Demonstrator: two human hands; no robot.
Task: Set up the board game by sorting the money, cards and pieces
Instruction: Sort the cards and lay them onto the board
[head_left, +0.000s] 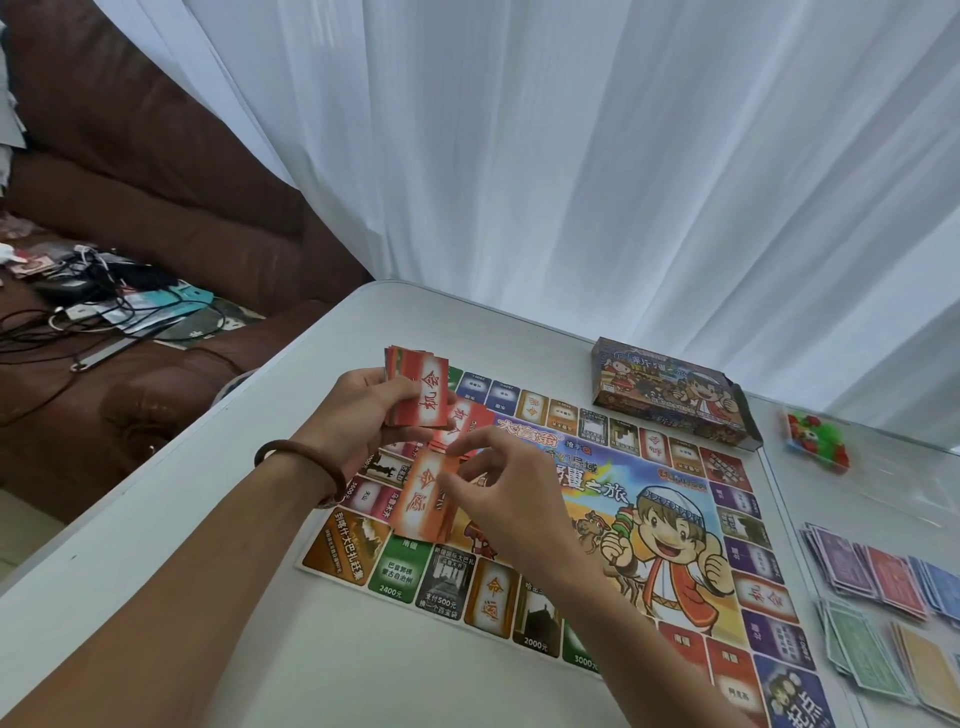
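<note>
The left hand (358, 410) held a stack of red cards (418, 389) with its fingers curled round it, up over the far left corner of the game board (571, 525). The right hand (498, 493) was lower, over the board. Its thumb and first finger looked pinched on the right edge of an orange card (418, 496). That card lay on top of a small pile, just left of the right hand. Its long side ran from near to far, leaning a bit. A red pile (470, 423) sat on the board between the two hands. I think the cards were being sorted into these piles. The right hand was closer to both, so it would do the placing. The stack to draw from was up and to its left. The paper money (872, 571) lay well apart on the right.
</note>
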